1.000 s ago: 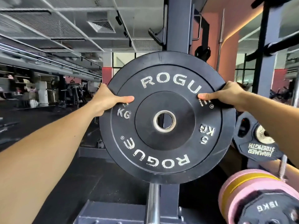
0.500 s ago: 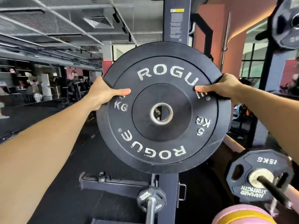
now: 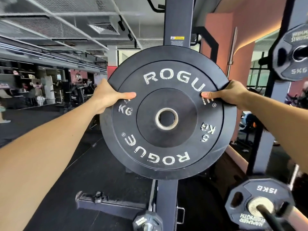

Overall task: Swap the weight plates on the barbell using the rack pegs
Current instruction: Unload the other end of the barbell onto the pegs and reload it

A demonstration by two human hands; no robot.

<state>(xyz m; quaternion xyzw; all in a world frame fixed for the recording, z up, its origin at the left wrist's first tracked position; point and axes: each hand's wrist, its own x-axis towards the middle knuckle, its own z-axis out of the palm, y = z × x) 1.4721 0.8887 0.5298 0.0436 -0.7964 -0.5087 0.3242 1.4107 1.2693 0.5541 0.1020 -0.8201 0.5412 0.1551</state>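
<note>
The person holds a black plate (image 3: 168,112) upright in the air with both hands, in front of the dark post of the rack (image 3: 178,20). The left hand (image 3: 106,95) grips the left edge: the thumb lies flat across the front face and the other fingers go behind the rim, where they are hidden. The right hand (image 3: 228,95) does the same on the right edge, thumb in front and fingers behind. The plate has white "ROGUE" letters and a "5 KG" mark. Its metal centre hole (image 3: 167,118) is empty; no peg and no bar passes through it.

In my judgement the swap is in the middle. This plate is off whatever carried it and is not yet put on a new place. I cannot tell from here whether it goes to a peg or to the barbell.

About the holders: on the right, low, a bar (image 3: 270,217) points toward the camera and carries a 15 kg plate (image 3: 260,204). At the upper right a 5 kg plate (image 3: 291,54) hangs on a peg, but the peg itself is not clear. At the bottom centre a small plate (image 3: 147,220) sits on a metal bar end, partly blurred. Other pegs are not visible behind the held plate.
</note>
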